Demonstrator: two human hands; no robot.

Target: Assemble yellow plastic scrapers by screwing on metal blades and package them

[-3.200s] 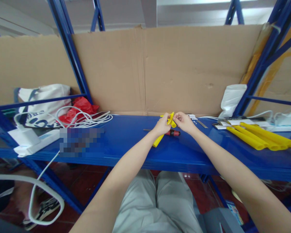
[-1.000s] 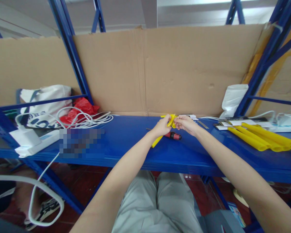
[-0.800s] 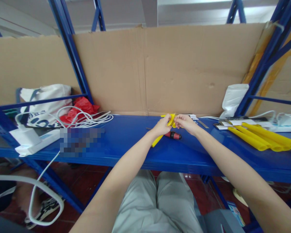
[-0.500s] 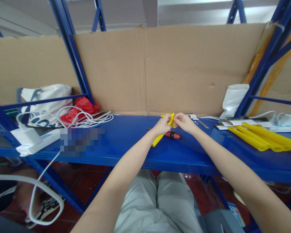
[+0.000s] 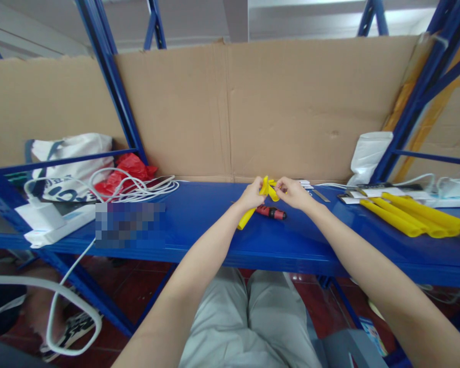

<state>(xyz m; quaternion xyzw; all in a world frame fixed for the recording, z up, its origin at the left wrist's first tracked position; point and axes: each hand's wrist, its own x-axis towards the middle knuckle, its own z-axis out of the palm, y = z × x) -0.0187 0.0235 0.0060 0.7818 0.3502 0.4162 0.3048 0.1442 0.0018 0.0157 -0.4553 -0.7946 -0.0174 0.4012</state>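
Note:
My left hand (image 5: 253, 195) is closed around a yellow tube (image 5: 246, 219), whose lower end slants down towards the front of the blue table. Its upper part opens out above my fingers. Opposite it, my right hand (image 5: 292, 193) has thumb and fingers pinched at a curled yellow strip (image 5: 273, 194); whether the strip is joined to the tube I cannot make out. Beneath both hands lies a red and black screwdriver (image 5: 272, 212) with a thin shaft pointing left. To the right rests a flat metal strip (image 5: 321, 195).
Several yellow tubes (image 5: 414, 217) lie at the right near a white pouch (image 5: 370, 156). At left are a power strip (image 5: 63, 230), coiled white cable (image 5: 153, 188), a red bag (image 5: 128, 171) and a cloth bag (image 5: 74, 163). Cardboard (image 5: 291, 107) closes off the back.
My hands have drawn slightly apart, the left shifting a little left with the tube. More of the yellow strip shows between them. The screwdriver stays where it was.

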